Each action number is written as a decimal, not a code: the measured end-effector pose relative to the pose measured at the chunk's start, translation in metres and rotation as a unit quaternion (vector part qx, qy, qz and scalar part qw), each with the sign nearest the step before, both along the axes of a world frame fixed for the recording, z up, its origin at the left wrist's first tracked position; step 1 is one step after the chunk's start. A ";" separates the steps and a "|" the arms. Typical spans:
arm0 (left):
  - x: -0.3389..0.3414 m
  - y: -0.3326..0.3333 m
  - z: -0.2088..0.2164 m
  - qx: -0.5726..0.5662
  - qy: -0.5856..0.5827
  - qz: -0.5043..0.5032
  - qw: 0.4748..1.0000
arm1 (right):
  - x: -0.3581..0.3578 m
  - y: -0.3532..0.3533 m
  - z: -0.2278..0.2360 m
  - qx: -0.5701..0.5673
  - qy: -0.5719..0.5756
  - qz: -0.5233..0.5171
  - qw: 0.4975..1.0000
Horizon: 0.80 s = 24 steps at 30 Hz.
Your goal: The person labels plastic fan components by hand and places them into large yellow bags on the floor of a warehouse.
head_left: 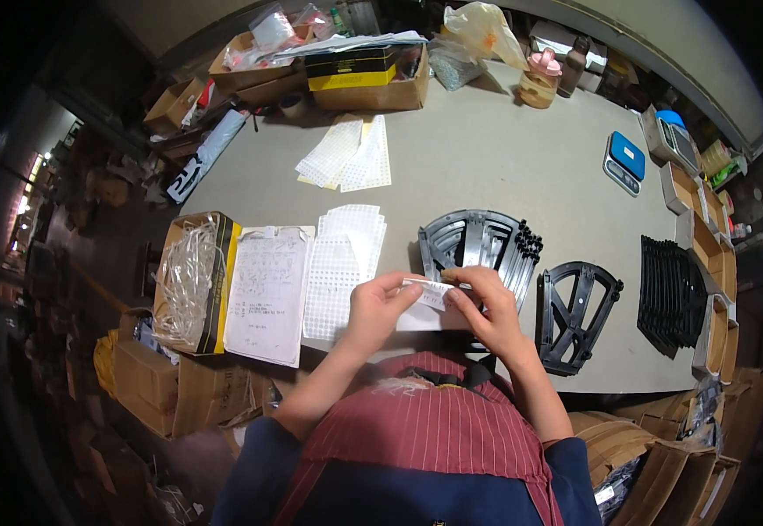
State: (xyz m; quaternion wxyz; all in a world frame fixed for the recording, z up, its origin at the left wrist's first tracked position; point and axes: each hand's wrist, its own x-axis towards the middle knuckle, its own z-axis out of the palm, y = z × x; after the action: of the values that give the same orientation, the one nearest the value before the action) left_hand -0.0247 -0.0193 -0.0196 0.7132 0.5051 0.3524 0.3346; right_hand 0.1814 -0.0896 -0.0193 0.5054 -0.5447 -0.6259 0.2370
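white label strip (pixel 430 298) was held just in front of the grey fan-shaped plastic stack (pixel 474 241) | long axis ran left-right between both hands | left hand (pixel 380 302) pinched the left end, right hand (pixel 485 307) pinched the right end, fingers closed tight on it | both about equally near, right one closer to the stack

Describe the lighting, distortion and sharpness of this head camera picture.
Head view: strong fisheye bend, so the table edges curve and the corners go black; even overhead light on the tabletop, dim clutter at far left; the left hand and right hand holding a small white strip look fairly sharp.
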 end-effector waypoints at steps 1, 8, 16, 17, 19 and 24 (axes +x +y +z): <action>-0.001 -0.001 0.000 0.074 0.111 0.010 0.991 | 0.001 0.003 0.003 0.000 0.000 0.000 1.000; 0.007 -0.010 0.015 0.281 0.201 0.054 0.937 | -0.008 0.016 0.013 0.107 -0.161 0.008 0.981; 0.000 -0.001 0.004 0.218 0.215 0.053 0.951 | -0.020 0.022 0.003 0.175 -0.263 -0.029 0.948; -0.001 0.000 0.001 0.173 0.186 0.048 0.966 | -0.021 0.024 0.003 0.202 -0.295 -0.039 0.933; -0.005 0.005 -0.009 0.125 0.155 0.045 0.979 | -0.021 0.025 0.004 0.213 -0.320 -0.031 0.923; -0.020 0.019 -0.037 0.076 0.128 0.022 0.989 | 0.002 0.040 -0.007 0.168 -0.283 0.045 0.943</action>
State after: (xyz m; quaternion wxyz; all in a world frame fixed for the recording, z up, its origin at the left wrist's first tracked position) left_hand -0.0445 -0.0002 -0.0564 0.6142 0.5885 0.4255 0.3089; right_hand 0.1832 -0.0497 -0.0268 0.3806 -0.4674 -0.7979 -0.0127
